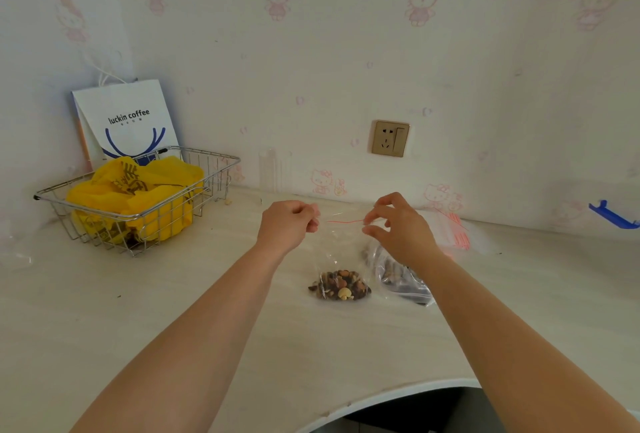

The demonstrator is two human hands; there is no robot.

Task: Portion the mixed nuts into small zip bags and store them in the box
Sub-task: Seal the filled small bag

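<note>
Two hands at centre: left hand [289, 225] and right hand [398, 225] each pinch one end of the red seal strip of one small zip bag [341, 259], holding it upright; mixed nuts [341, 285] fill its bottom on the table [173, 311]. One larger nut bag [401, 277] lies at 3 o'clock, touching it; one stack of empty zip bags [457, 232] at 2 o'clock; one wire basket [138, 197] at 10 o'clock.

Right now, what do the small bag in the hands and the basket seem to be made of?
The small bag looks like thin clear glossy plastic: the nuts show through it, and a red zip line runs along its top. The basket looks like shiny metal wire, probably steel, since it is an open silver grid.
</note>
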